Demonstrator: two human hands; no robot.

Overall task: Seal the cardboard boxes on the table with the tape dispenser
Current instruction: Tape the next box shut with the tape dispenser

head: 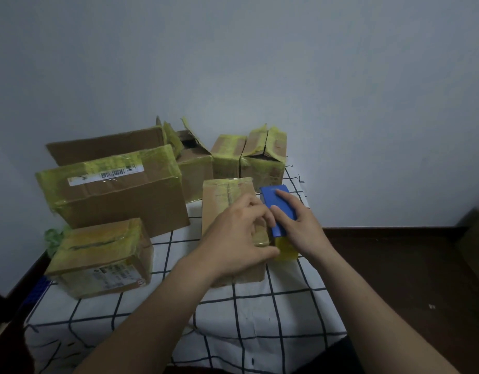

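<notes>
While the right hand (296,222) grips the blue tape dispenser (276,201) at 3 o'clock of the centre box (222,201), left hand (233,236) fingers curl over its top; tape (286,249) may wrinkle or miss the seam if box slips.

Plain room, likely home: bare pale wall (340,76), dark wood floor (394,265) with skirting, white grid-check cloth (260,319) spread as cover, reused cardboard boxes (111,190) patched with yellowish tape, piled against wall.

We can read no words; the white barcode label (106,174) on the big box (125,206) is too blurred.
</notes>
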